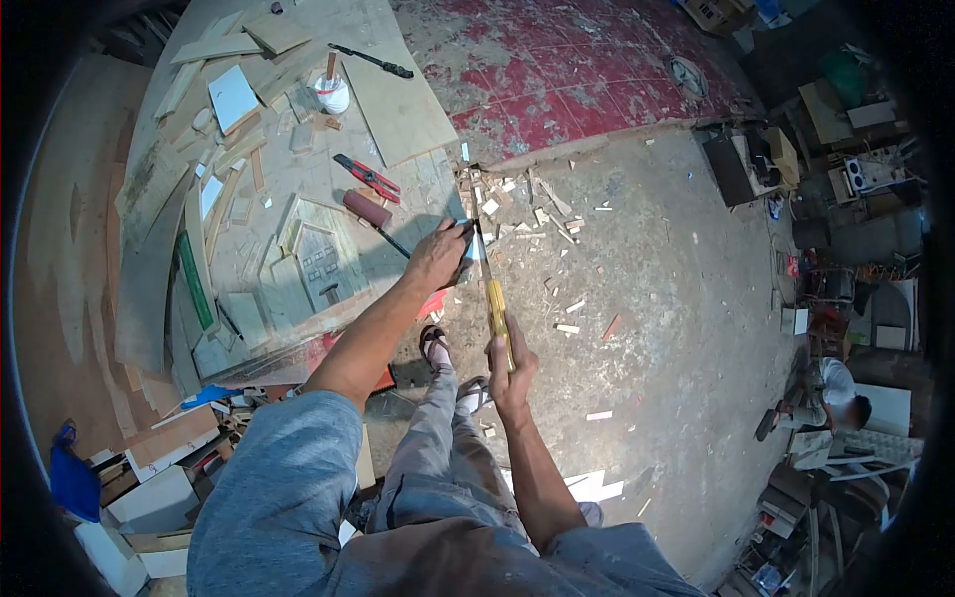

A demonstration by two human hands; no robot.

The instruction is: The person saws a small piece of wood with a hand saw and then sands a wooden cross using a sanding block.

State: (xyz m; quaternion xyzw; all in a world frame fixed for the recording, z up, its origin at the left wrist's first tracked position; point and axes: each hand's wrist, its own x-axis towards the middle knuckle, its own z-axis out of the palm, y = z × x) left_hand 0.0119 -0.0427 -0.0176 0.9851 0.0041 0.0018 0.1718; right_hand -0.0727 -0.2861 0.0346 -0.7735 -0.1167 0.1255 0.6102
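Yellow-handled tool [498,313] was grasped by the right hand [514,370] near the left hand [438,255], whose hold was indiscernible; apparent trimming beside the counter [423,179] next required steady alignment.

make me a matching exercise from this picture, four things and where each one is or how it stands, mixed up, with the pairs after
1. yellow-handled tool
2. white container
3. red-and-black tool
4. blue bag-like item

A. beside a reddish cylinder
B. far lower left
C. in the right grip
D. a stick stands in it

Pairs: 1-C, 2-D, 3-A, 4-B
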